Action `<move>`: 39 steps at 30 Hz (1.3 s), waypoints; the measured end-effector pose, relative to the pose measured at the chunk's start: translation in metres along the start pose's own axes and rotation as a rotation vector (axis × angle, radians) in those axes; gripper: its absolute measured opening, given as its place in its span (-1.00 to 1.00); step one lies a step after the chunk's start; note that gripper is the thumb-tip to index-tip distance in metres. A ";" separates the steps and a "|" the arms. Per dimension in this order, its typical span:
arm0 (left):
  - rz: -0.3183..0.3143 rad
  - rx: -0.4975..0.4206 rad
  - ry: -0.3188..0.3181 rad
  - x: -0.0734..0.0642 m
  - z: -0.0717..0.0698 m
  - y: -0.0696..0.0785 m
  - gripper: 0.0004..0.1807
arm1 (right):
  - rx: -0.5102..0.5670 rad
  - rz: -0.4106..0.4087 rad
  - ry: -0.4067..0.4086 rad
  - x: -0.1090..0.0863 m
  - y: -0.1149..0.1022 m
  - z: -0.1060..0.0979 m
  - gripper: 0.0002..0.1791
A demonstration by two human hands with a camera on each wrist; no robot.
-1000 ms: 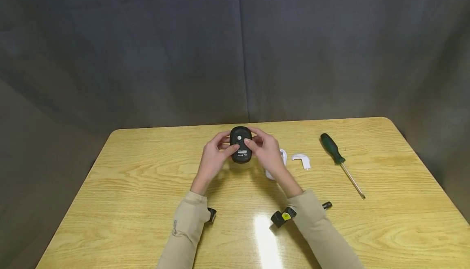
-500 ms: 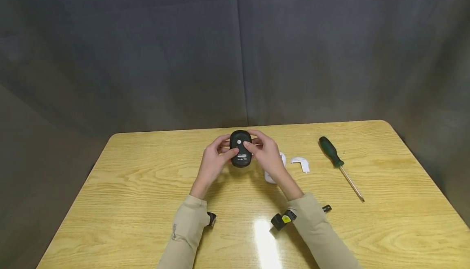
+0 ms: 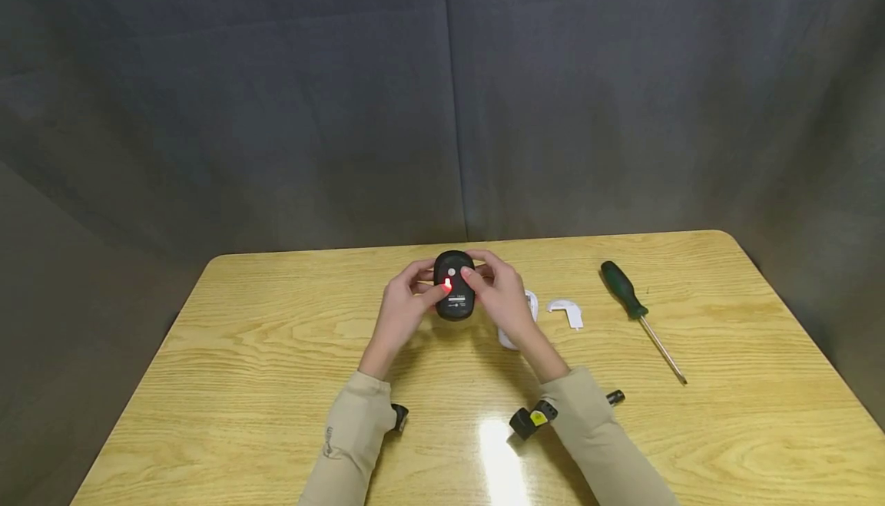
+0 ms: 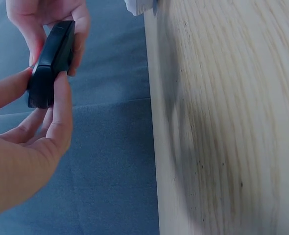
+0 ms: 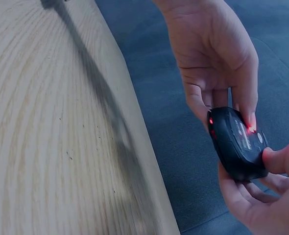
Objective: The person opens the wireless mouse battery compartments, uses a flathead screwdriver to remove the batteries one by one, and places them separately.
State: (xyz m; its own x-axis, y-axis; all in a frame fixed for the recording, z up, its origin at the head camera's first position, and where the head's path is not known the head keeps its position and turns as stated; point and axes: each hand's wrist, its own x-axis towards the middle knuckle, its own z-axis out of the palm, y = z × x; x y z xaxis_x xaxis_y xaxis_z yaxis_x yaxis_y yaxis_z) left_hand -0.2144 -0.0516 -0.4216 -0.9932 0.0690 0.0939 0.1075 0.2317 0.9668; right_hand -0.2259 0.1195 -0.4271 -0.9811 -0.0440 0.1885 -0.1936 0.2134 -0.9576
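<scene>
A black computer mouse [image 3: 455, 309] is held up over the table, its underside with a label and a round pale spot facing the head camera. My left hand [image 3: 403, 302] grips its left side, thumb on the underside beside a bright red light. On the other side my right hand [image 3: 502, 295] grips it too, with the thumb pressed near the pale spot. In the right wrist view the mouse [image 5: 232, 142] glows red at the left thumb's tip and along one edge. Fingers of both hands curl behind its top, as the left wrist view of the mouse [image 4: 51, 63] shows.
A white object, probably another mouse [image 3: 508, 339], lies partly hidden behind the right wrist. Beside it is a curved white plastic cover piece [image 3: 568, 312]. Farther right lies a screwdriver [image 3: 625, 291] with a green and black handle. A dark curtain [image 3: 346, 107] hangs behind the wooden table [image 3: 263, 352].
A red light has come on at the mouse's underside by the left thumb. Both hands keep their hold, and the whole head view has shifted slightly.
</scene>
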 end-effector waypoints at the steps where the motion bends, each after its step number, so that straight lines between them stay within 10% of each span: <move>1: 0.002 0.001 0.001 0.000 0.001 0.000 -0.49 | -0.019 -0.012 0.009 -0.001 0.000 0.000 -0.63; 26: 0.020 0.010 -0.005 -0.001 0.008 -0.003 -0.50 | -0.177 -0.096 0.139 -0.007 0.005 0.009 -0.67; 39: -0.058 -0.071 0.041 0.001 0.013 -0.006 -0.53 | -0.087 -0.067 -0.042 -0.002 0.004 -0.001 -0.51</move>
State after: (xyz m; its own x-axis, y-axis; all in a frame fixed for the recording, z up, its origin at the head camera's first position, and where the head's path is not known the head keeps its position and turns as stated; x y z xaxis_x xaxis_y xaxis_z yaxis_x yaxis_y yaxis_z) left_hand -0.2156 -0.0402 -0.4299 -0.9988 0.0175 0.0459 0.0481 0.1644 0.9852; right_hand -0.2246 0.1216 -0.4308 -0.9653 -0.1017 0.2404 -0.2600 0.2922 -0.9204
